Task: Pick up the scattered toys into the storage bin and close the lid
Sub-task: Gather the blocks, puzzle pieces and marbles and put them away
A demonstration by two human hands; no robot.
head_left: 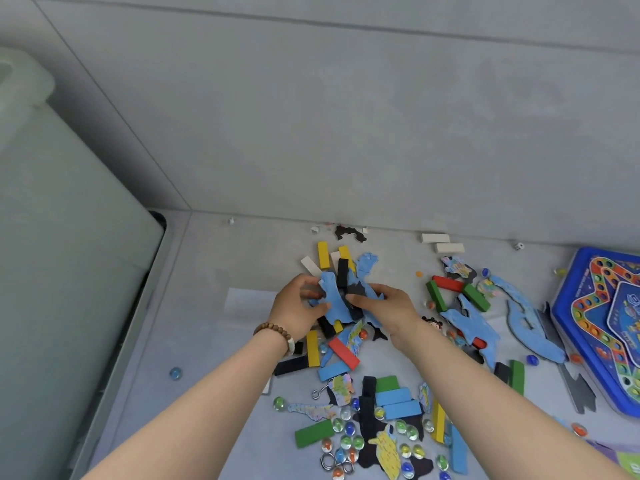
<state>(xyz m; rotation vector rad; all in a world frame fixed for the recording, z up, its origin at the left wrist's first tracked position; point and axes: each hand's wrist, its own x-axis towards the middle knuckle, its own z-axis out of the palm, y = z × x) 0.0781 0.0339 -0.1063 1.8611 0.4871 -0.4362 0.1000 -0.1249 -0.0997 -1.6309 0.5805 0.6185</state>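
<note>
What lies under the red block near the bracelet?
The red block lies across a blue map puzzle piece showing on both sides; anything else beneath is covered.

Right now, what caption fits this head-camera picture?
Left hand and right hand grip blue puzzle pieces amid scattered toys; storage bin at left.

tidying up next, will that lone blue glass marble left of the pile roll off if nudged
Probably yes: the lone blue glass marble is round and sits on the smooth grey surface with nothing beside it. Its glossy skin looks slippery, so a pinch may squirt it away.
</note>
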